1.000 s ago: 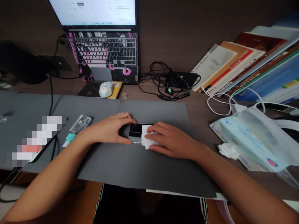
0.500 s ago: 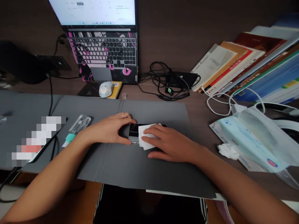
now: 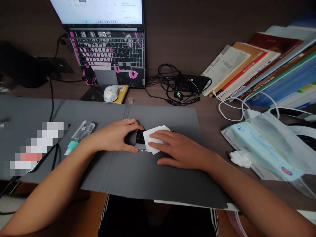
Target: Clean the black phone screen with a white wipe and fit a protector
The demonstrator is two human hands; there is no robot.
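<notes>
A dark phone [image 3: 140,137] lies flat on the grey desk mat [image 3: 138,177], its right part covered. My left hand [image 3: 118,135] grips its left end, thumb on the near edge and fingers on the far edge. Under the fingers of my right hand [image 3: 179,149] a folded white tissue [image 3: 155,134] is pressed onto the phone's screen. The right thumb rests apart from the tissue, toward the near side. Left of my left hand lies a clear bottle [image 3: 83,129] with a mint-green cap.
An open laptop [image 3: 108,56] stands at the back, with a mouse [image 3: 111,93] on notebooks in front. Black cables and an adapter [image 3: 192,84] lie beside it. Books [image 3: 244,65] lean at the right, above a tissue pack [image 3: 266,148] and a crumpled tissue [image 3: 240,159]. A blurred-out object [image 3: 37,148] lies left.
My right hand has slid the tissue left and slightly away from me over the phone, and its thumb has moved away from the tissue. The left hand keeps its hold.
</notes>
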